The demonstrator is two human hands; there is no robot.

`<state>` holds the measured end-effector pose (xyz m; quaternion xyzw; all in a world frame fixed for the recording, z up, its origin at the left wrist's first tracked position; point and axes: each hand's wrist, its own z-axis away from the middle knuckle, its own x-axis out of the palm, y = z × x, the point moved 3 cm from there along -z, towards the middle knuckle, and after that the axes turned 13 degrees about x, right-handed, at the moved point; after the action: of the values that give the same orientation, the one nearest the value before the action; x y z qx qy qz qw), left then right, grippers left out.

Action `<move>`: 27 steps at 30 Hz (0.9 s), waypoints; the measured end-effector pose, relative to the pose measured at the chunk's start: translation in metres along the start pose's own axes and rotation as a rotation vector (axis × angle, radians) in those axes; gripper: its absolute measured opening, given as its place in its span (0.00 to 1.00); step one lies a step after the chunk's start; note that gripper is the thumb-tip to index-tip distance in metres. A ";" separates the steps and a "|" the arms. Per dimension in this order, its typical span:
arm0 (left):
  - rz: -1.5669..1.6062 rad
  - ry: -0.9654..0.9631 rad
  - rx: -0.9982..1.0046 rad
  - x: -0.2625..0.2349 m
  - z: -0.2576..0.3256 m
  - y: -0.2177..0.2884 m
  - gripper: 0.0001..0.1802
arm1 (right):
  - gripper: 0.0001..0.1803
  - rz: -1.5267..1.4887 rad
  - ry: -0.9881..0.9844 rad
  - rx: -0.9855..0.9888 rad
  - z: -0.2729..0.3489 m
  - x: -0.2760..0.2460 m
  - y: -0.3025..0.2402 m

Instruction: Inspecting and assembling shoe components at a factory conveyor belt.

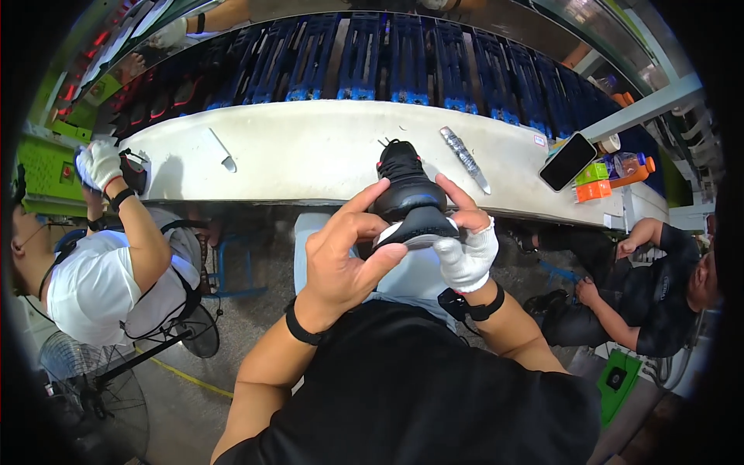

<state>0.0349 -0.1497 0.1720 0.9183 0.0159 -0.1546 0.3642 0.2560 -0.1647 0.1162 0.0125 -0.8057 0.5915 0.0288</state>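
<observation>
A black lace-up shoe (403,190) with small red accents rests between my two hands, its heel toward me and its toe end over the white worktable (294,147). My left hand (341,246), bare, grips the left side of the heel with thumb and fingers. On the other side my right hand (471,254) holds the heel and sole edge; it wears a white glove that leaves some fingertips bare. A pale strip of the sole shows by my thumbs. Beyond the right hand lies a knife-like tool (465,160) with a wrapped handle.
Blue racks (360,58) line the table's far side. A thin pale blade (219,151) lies at left. At right are a phone (568,162), small green and orange boxes (592,183) and a bottle (625,167). People sit on both sides; a fan (93,387) stands lower left.
</observation>
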 end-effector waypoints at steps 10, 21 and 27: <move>-0.034 0.003 0.004 0.003 0.002 0.000 0.22 | 0.24 0.094 -0.058 -0.100 0.003 -0.005 0.004; 0.058 0.088 -0.046 -0.002 0.005 -0.013 0.22 | 0.24 0.231 -0.029 -0.104 -0.012 0.000 -0.005; 0.093 0.072 -0.144 -0.026 0.002 -0.018 0.22 | 0.28 0.253 -0.068 -0.216 -0.033 0.015 0.008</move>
<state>0.0069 -0.1351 0.1666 0.8944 -0.0027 -0.1030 0.4351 0.2414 -0.1309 0.1189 -0.0724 -0.8602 0.4996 -0.0720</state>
